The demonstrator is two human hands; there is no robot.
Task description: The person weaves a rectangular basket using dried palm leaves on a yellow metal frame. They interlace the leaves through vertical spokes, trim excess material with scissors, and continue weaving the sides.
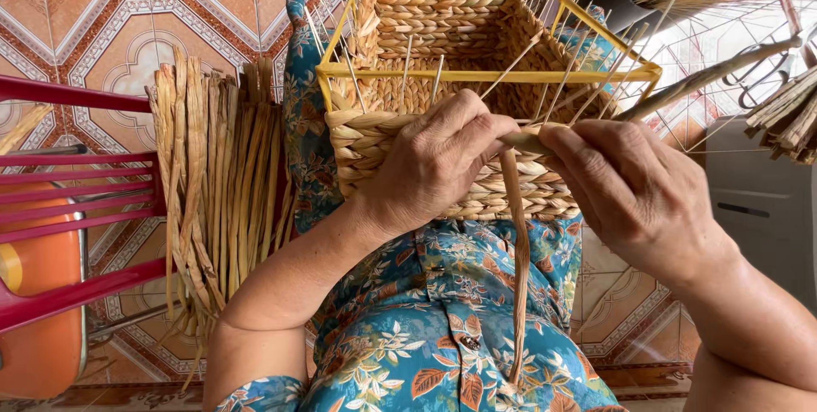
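Observation:
A half-woven basket (442,29) of tan plaited fibre rests on my lap, built around a yellow wire frame (485,74) with thin upright wires. My left hand (438,161) presses on the basket's near wall and pinches a twisted fibre strand (681,84). My right hand (625,186) grips the same strand just to the right; it runs up to the right. A loose strand end (517,276) hangs down over my floral blue clothing.
A bundle of dried flat fibre strips (213,182) stands on the patterned tile floor at the left. A red plastic chair (68,208) is at the far left. More dried fibre bundles (787,118) lie at the upper right, beside a grey box (762,208).

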